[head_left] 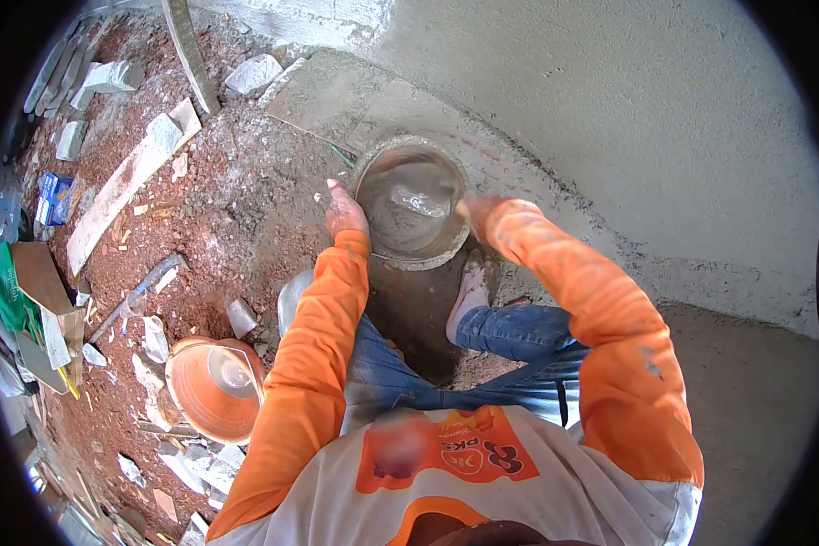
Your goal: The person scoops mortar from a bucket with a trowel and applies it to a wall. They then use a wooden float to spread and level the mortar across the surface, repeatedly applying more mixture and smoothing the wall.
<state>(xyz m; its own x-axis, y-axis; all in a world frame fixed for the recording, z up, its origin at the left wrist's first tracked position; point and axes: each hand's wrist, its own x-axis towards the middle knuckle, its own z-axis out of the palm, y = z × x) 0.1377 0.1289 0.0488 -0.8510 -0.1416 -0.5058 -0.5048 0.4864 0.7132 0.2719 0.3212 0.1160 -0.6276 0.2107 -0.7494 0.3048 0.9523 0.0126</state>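
Note:
A round bucket [455, 244] with a mortar-crusted rim stands between my feet and the wall. Wet grey mortar [400, 223] and a shiny, blurred patch show inside it. At the bucket's left rim is my left hand [346, 215], its thumb pointing up and the other fingers mostly hidden. My right hand [484, 215] is at the right rim, smeared by motion, and what it may hold cannot be made out. Both forearms wear orange sleeves.
A plastered wall [646, 118] rises at the upper right. An orange bucket [187, 387] lies on the rubble at the left, near a hammer-like tool [136, 293]. Boards [127, 187], white blocks [114, 76] and a blue box [53, 198] are farther left.

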